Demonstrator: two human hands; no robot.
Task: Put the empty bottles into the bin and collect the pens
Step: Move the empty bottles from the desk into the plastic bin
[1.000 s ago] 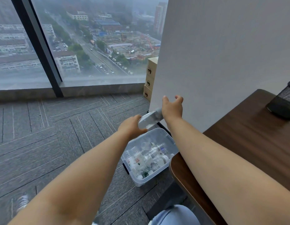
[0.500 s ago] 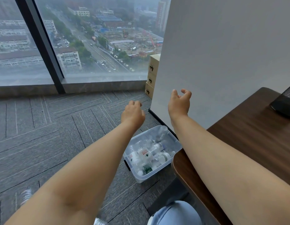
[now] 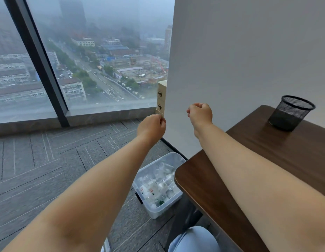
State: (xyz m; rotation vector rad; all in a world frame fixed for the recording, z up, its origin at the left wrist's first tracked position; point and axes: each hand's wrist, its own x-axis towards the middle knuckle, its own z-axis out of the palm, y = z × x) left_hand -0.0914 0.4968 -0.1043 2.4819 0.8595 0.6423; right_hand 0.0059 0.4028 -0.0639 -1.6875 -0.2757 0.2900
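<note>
The left grip (image 3: 151, 127) and right grip (image 3: 200, 113) are both clenched on nothing, raised side by side in the air. At six o'clock from the left grip, the clear bin (image 3: 159, 213) sits on the floor by the bench (image 3: 285, 151) corner, with empty bottles (image 3: 152, 188) piled inside. No bottle shows outside it, so that half looks done. At three o'clock from the right grip stands a mesh cup (image 3: 290, 113). No pens are in view, so collecting them seems left to do.
</note>
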